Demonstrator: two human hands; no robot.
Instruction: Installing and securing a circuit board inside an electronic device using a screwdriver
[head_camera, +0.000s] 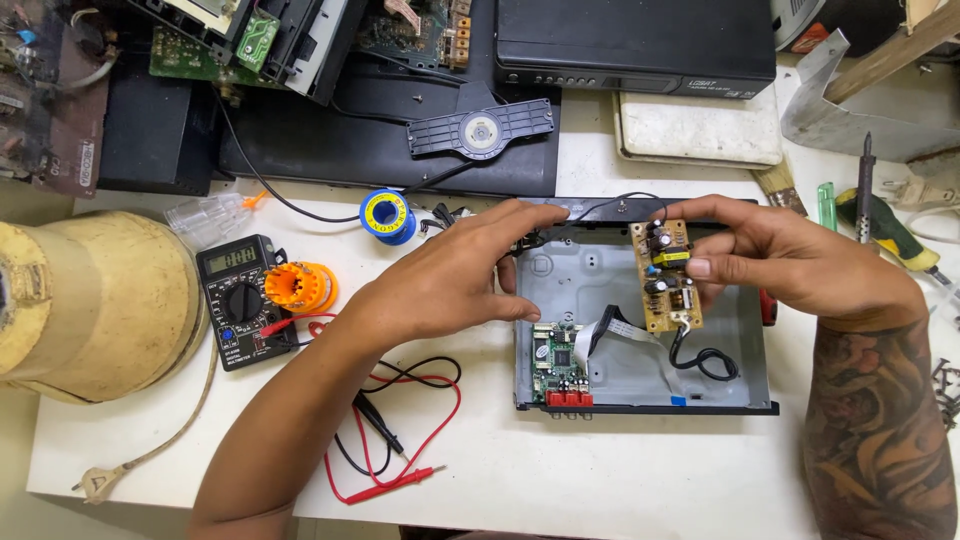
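My right hand (790, 262) holds a small tan power-supply circuit board (664, 280) above an open grey metal device chassis (600, 270); a black cable runs from the board's lower end into the chassis. My left hand (455, 275) reaches to the chassis's far left corner, with its fingertips on the black rear edge (545, 240). A green circuit board (558, 362) with red connectors sits at the near left of the chassis, joined by a white ribbon cable (605, 330).
A black multimeter (240, 300) with red and black probe leads (400, 430) lies to the left, beside an orange spool (298, 287) and a blue solder reel (388, 215). A tan lamp shade (95, 300) stands far left. A soldering iron (866, 185), screwdriver and black player fill the back.
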